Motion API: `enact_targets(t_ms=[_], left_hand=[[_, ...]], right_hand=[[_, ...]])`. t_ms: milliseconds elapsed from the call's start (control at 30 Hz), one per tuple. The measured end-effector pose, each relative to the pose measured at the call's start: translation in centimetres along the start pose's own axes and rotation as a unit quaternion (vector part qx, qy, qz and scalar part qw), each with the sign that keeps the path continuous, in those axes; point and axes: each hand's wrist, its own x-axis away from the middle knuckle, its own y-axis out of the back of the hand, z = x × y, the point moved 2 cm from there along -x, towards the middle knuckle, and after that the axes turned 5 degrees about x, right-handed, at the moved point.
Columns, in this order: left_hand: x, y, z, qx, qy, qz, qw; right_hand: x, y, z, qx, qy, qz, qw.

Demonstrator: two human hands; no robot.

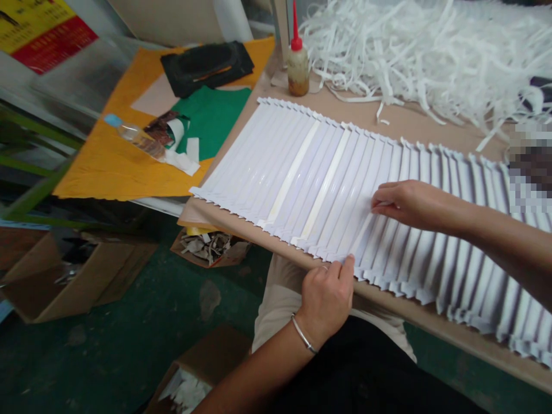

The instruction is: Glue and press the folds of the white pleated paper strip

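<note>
A long row of overlapping white strips (254,167) with folded ends lies slantwise across the brown table. Over the middle of the row, my right hand (405,204) has its fingers pinched together around the upper part of a narrow white strip (364,230). At the table's front edge, my left hand (328,296) presses its fingertips near the lower end of that same strip. Its other fingers are curled. To the left the strips lie flat and shiny; on the right they stand up more, with dark gaps between them.
A red-tipped glue bottle (298,72) stands behind the row, beside a heap of loose white strips (431,52). An orange cloth (103,155) on the left holds a plastic bottle (135,138) and a green sheet (218,121). Cardboard boxes (64,282) are on the floor. Another person shows at the right edge.
</note>
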Motion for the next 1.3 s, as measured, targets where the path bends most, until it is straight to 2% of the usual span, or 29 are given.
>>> enact_targets(t_ms=[100,200,367,700,867,1100,1300], left_hand=[[-0.1,0.0,-0.2,0.001,-0.002,-0.010,1.000],[-0.1,-0.1,-0.1,0.006,-0.006,-0.026,1.000],[0.0,-0.3,0.1,0.007,-0.006,-0.041,0.999],[-0.1,-0.2,0.2,0.030,-0.004,-0.054,0.998],[-0.1,-0.3,0.3,0.036,-0.004,-0.062,0.997],[0.0,-0.4,0.4,0.050,-0.008,-0.068,0.996],[-0.1,-0.2,0.4,0.056,-0.013,-0.090,0.994]], right_hand=[[-0.9,1.5,-3.0,0.009,-0.044,-0.026,0.999],[-1.8,2.0,-4.7,0.015,-0.086,-0.030,0.996],[-2.7,1.5,-4.9,0.015,-0.111,-0.019,0.994],[-3.2,0.8,-5.1,0.046,-0.099,-0.005,0.994],[-3.4,1.3,-6.1,0.032,-0.114,-0.005,0.993],[-4.2,3.0,-10.7,0.003,-0.124,-0.070,0.990],[-5.2,2.4,-13.1,-0.022,-0.172,-0.125,0.977]])
